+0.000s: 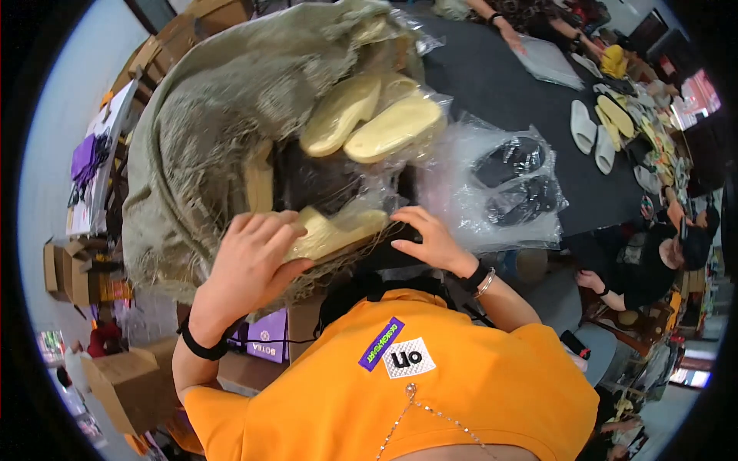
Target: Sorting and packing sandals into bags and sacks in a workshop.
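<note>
A pale yellow slipper (pixel 338 234) in clear plastic lies at the near rim of a frayed woven sack (pixel 192 131). My left hand (pixel 257 250) is curled over the slipper's left end, its thumb along the near side. At the slipper's right end is my right hand (pixel 434 242), with thumb and forefinger apart and fingertips beside the plastic. Farther back in the sack's mouth, a bagged pair of yellow slippers (pixel 392 127) rests with one sole turned up. Another yellow slipper (pixel 260 177) stands partly hidden against the sack's left inner side.
Clear plastic bags (pixel 500 184) lie right of the sack on a dark table (pixel 492 84). Across it, another person's hand (pixel 509 37) touches a stack of clear bags (pixel 550 61). White slippers (pixel 583 127) and more yellow ones sit far right. Cardboard boxes (pixel 127 388) stand left.
</note>
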Tool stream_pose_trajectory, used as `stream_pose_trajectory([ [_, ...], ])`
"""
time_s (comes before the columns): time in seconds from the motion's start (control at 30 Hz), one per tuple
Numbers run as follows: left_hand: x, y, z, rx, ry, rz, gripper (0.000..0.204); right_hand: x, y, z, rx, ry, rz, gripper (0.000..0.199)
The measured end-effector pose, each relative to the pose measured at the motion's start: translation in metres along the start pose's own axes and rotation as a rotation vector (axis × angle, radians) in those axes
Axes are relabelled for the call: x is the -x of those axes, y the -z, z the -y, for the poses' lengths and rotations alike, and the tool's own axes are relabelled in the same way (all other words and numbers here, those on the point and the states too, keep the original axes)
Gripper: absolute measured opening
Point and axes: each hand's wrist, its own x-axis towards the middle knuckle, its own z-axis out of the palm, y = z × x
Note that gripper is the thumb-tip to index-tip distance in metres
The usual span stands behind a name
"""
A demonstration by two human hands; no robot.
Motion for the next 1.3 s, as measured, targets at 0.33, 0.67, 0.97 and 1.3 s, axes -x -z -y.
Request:
stream_pose_trajectory([
  [0.33,-0.148,-0.080,-0.035,-0.167,0.171,-0.170,0.060,0.124,0.091,-0.053,0.163,-0.087,0.021,0.028],
  [0.67,-0.229,-0.245,-0.107,0.757,0.306,0.420,0.033,0.235,0.181,-0.115,-0.022,-0.441,-0.150,0.028],
  [0.97,-0.276,-0.355,-0.164,1.222,0.669,0.005,0.061,0.193,0.195,-0.132,0.023,-0.381,-0.089,0.027],
  [1.3,-0.287,-0.287,-0.128,1.450,0.215,-0.146,0.032,0.179,0.251,-0.211,0.309,-0.437,-0.439,0.030],
])
